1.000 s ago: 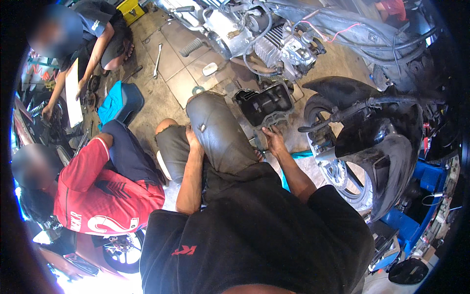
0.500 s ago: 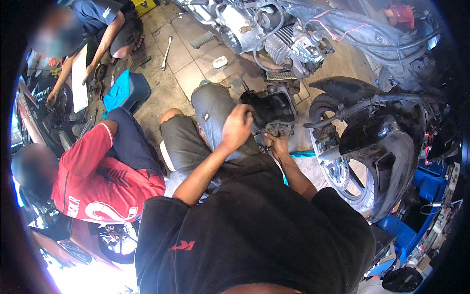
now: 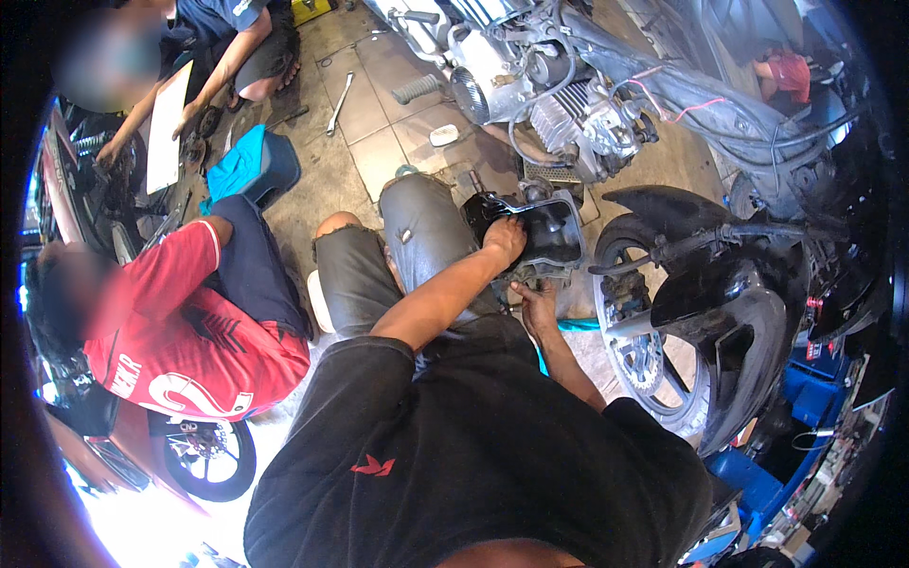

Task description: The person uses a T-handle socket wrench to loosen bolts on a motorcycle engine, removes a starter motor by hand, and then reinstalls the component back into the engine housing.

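A black hollow housing, box-shaped with a pale rim, sits between my knees and the engine. My left hand is at its left part, fingers bent over the edge of a glossy black piece. Whether that piece is separate from the housing, I cannot tell. At the near edge of the housing, my right hand has its thumb raised against the metal underside and its other fingers curled, partly hidden.
A bare motorcycle engine and frame lie beyond. To the right stands a front wheel with a black fender. Two people crouch at left, one in a red shirt. A wrench and blue bin rest on the tiles.
My left hand has moved right and down, from above my knee onto the black piece. More of the housing's hollow inside shows. The right hand stays at the near edge.
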Demonstrator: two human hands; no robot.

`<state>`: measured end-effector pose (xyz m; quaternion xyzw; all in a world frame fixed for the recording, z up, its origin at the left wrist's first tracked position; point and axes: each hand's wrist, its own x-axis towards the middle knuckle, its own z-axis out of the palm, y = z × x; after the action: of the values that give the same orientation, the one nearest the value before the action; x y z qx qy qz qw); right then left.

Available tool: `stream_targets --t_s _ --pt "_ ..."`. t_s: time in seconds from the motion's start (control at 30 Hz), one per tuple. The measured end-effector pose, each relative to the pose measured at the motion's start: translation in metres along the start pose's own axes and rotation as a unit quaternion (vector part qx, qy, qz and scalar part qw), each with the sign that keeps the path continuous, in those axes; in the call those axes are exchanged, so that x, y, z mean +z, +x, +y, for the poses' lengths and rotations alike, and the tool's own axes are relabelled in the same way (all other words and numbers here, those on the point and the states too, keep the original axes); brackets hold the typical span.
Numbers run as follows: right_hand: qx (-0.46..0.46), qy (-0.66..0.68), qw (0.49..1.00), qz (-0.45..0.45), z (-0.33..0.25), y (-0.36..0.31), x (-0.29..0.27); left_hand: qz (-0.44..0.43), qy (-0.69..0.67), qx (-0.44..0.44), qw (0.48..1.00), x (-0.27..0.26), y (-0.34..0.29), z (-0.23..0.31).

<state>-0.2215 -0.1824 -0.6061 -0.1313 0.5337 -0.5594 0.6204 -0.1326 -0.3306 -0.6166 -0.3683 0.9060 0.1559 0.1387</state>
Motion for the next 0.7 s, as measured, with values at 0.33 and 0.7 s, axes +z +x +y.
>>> stream_targets --t_s 0.33,0.7 --pt "0.122 0.081 0.989 0.034 0.025 0.016 0.004 -0.087 -0.014 0.0 0.996 0.014 -0.003 -0.02" --pt "0.096 0.107 0.99 -0.01 0.054 0.129 0.048 0.326 -0.321 -0.111 0.882 -0.055 -0.036 -0.037"
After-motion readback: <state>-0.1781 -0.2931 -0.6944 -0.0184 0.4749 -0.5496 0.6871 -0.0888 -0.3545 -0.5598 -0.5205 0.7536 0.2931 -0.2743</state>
